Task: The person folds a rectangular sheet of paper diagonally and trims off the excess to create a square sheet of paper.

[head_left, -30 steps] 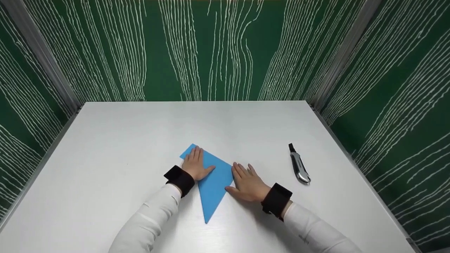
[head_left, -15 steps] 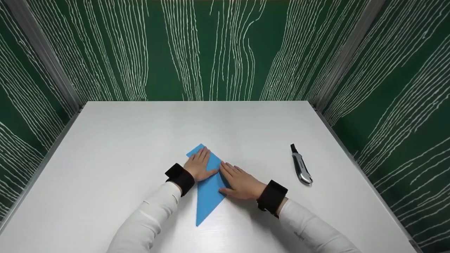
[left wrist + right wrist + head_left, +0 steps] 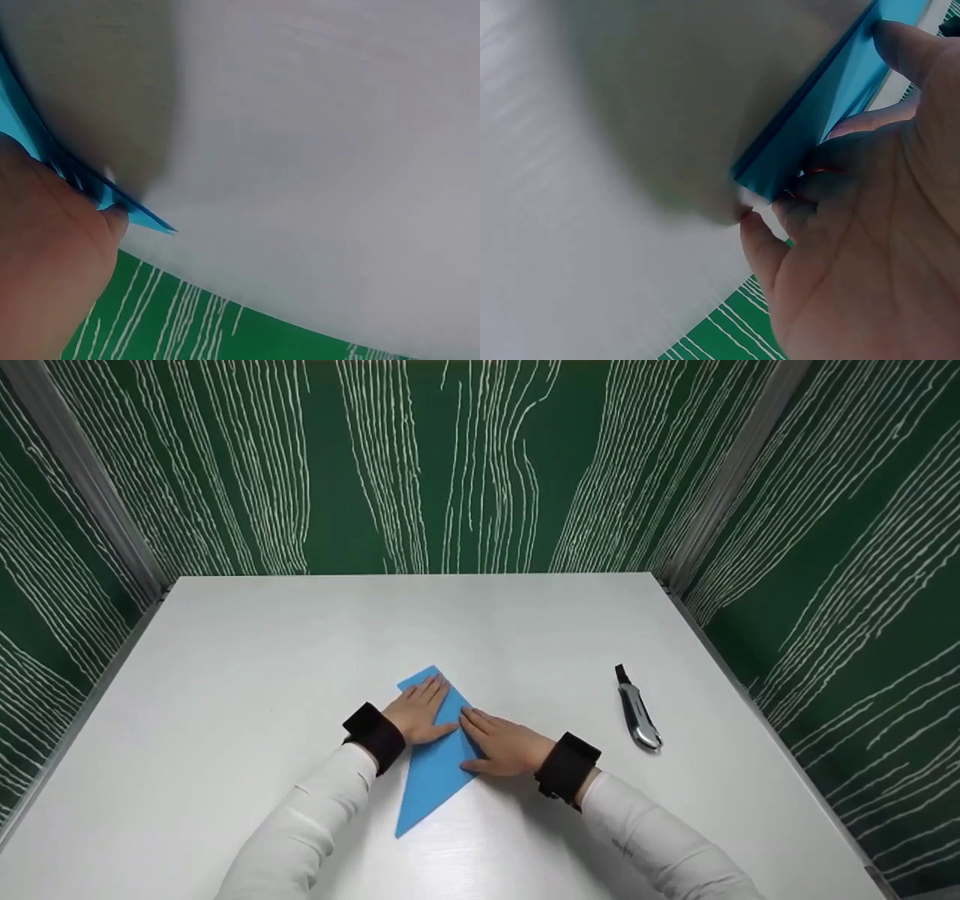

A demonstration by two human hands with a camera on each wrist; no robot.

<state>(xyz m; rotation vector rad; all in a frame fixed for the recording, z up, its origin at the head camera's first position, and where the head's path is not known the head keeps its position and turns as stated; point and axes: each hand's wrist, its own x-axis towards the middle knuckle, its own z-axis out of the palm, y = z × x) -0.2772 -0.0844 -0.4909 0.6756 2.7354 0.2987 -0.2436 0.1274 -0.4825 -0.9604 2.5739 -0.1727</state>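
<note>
In the head view a folded sheet of blue paper lies on the white table, its pointed end toward the near edge. My left hand rests flat across the paper's upper left part, fingers stretched out. From the right side my right hand presses on the paper with extended fingers, at a darker blue strip along that edge. The left wrist view has a sharp corner of the paper poking past the hand. In the right wrist view the fingers of the right hand lie against the layered paper.
A utility knife lies on the white table to the right of the hands, beyond the paper. Green walls with white wavy lines rise behind the table and along both sides.
The paper has turned clockwise, its near tip swinging left and its far end right. My right hand has moved left with the paper's right edge; my left hand stays nearly in place.
</note>
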